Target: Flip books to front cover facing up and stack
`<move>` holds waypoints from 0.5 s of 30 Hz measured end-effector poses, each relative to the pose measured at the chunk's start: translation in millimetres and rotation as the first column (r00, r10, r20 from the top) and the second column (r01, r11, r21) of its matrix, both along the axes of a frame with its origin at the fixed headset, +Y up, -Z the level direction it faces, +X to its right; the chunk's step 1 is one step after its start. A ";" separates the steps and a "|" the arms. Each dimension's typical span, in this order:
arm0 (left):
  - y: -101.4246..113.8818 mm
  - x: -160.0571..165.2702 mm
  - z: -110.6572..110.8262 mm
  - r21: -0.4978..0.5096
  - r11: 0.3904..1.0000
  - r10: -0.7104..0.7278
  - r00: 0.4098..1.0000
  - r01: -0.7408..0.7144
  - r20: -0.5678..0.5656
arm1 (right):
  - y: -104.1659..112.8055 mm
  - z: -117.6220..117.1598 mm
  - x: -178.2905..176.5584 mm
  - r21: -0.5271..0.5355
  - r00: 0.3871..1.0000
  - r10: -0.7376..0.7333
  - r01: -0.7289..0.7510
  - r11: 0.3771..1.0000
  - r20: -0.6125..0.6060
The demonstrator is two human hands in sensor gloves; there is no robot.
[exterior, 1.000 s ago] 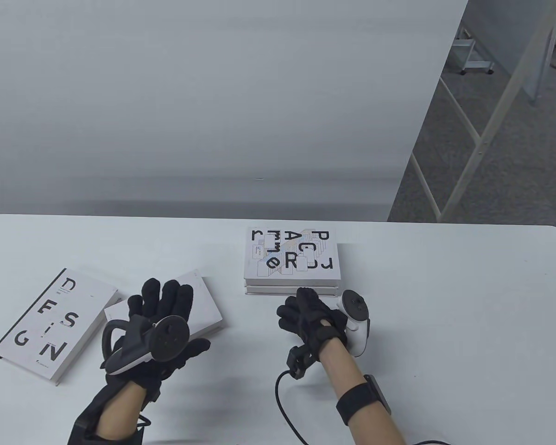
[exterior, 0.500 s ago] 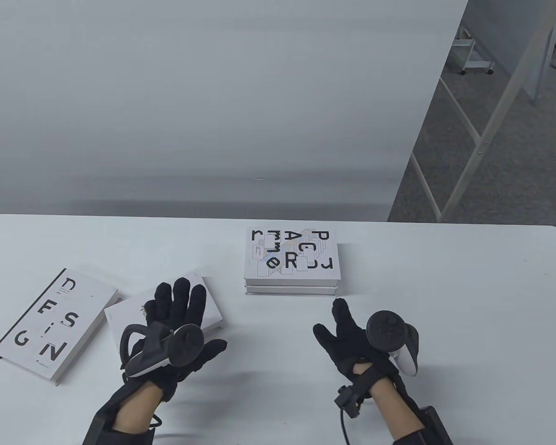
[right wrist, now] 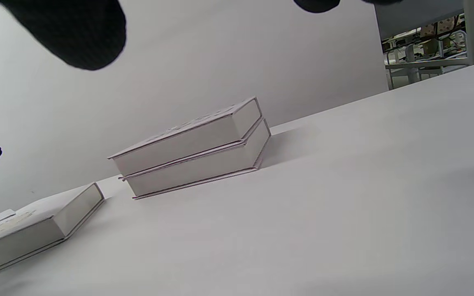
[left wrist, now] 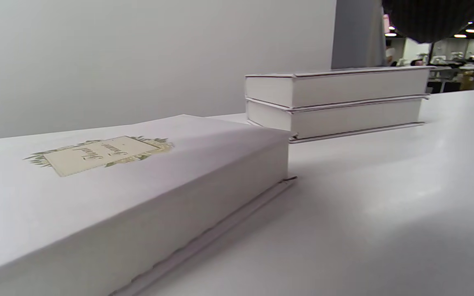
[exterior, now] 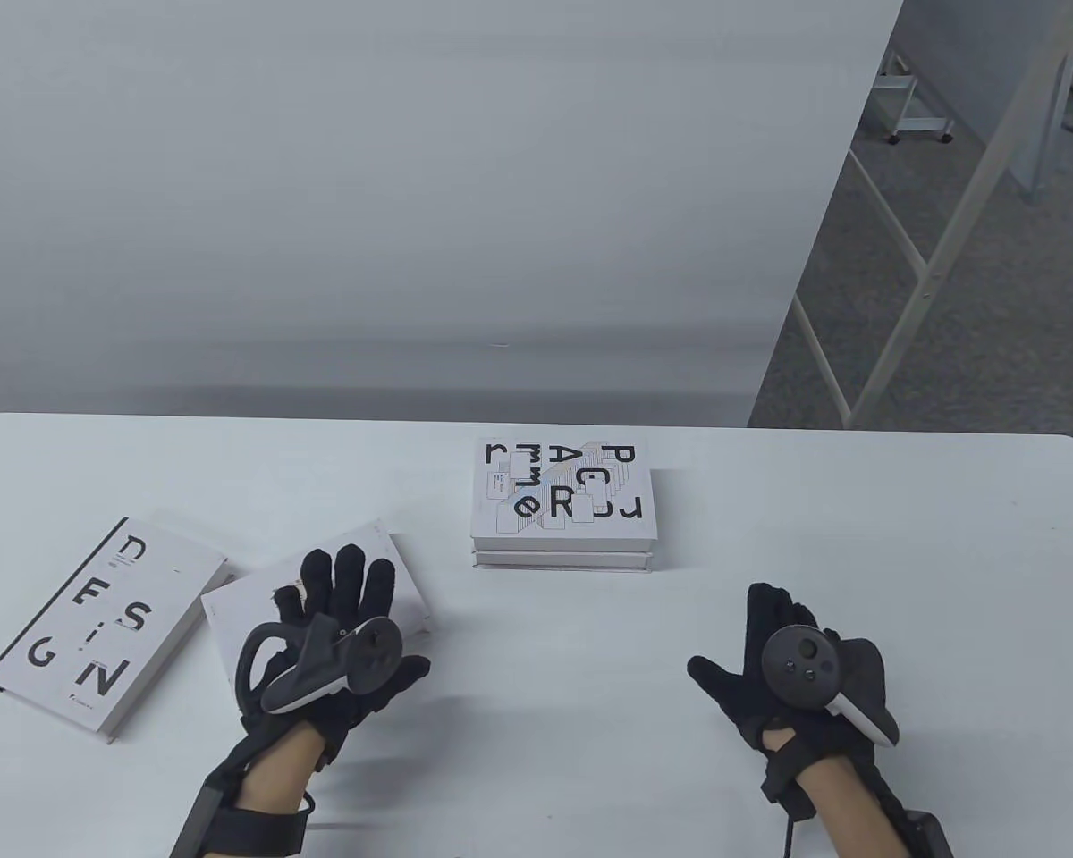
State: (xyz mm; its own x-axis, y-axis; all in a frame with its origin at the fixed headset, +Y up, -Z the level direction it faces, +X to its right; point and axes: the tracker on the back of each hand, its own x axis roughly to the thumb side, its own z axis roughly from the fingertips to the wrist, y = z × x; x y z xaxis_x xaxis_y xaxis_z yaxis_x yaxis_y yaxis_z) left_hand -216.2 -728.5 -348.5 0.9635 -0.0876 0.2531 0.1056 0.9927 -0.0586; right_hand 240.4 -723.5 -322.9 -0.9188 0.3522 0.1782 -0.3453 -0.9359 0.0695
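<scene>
A stack of two white books [exterior: 561,509] lies at the table's middle, the top cover with large black letters facing up. It also shows in the left wrist view [left wrist: 335,98] and the right wrist view [right wrist: 196,152]. A "DESIGN" book [exterior: 103,626] lies cover up at the left. Beside it lies a plain white book [exterior: 223,617] with a small label [left wrist: 101,154]. My left hand [exterior: 344,594] is spread open over this white book, gripping nothing. My right hand [exterior: 760,643] is open and empty above the table, right of the stack. Its fingertips [right wrist: 76,33] hang in the right wrist view.
The white table [exterior: 858,536] has rounded far corners and a grey wall behind it. Past its right side are a metal frame and carpeted floor [exterior: 948,313]. A cable runs from my right wrist off the bottom edge.
My right hand has drawn back from the stack's front edge and moved right and toward me, turning palm down. My left hand has shifted slightly right over the white book.
</scene>
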 end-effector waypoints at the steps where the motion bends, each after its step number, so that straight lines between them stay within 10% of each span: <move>1: 0.4 -2.5 -6.8 -0.014 1.000 -0.010 1.000 0.010 -0.012 | 0.7 -0.5 0.8 0.004 1.000 0.009 -0.009 1.000 0.006; 15: -31.3 -85.8 -48.9 -0.150 0.944 -0.309 0.947 0.294 -0.090 | -4.4 -6.2 -10.6 -0.019 0.996 0.083 -0.084 0.996 -0.043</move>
